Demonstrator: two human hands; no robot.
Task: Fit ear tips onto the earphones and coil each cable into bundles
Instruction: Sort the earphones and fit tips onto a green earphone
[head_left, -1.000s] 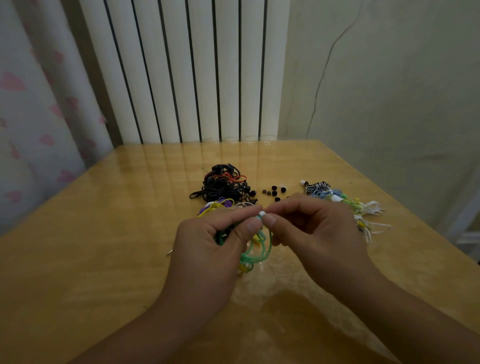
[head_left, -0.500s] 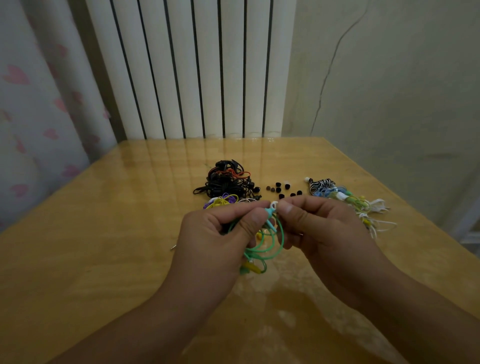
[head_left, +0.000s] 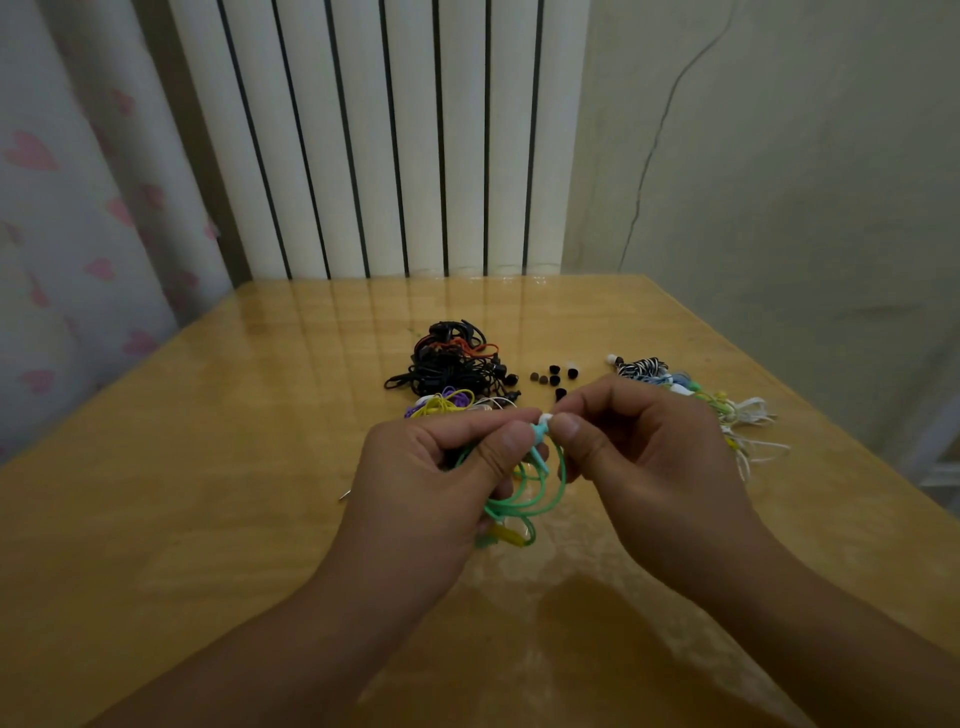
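Observation:
My left hand (head_left: 447, 467) grips a green earphone (head_left: 540, 434) near its bud, thumb and forefinger pinching it, and the green cable (head_left: 524, 506) hangs in loops below my fingers. My right hand (head_left: 639, 457) pinches a small white ear tip (head_left: 546, 417) against the bud's end. Both hands meet above the middle of the wooden table (head_left: 208, 493). Several dark loose ear tips (head_left: 553, 376) lie on the table just beyond my hands.
A tangle of black earphones (head_left: 447, 364) lies behind my left hand, with yellow and purple cables (head_left: 441, 408) in front of it. Coiled bundles, one zebra-striped (head_left: 641, 369), others white and green (head_left: 737, 415), sit at the right. A radiator and wall stand behind.
Both hands rose slightly and drifted right with the green earphone. The white ear tip stays pinched against the bud; the cable loops swung a little.

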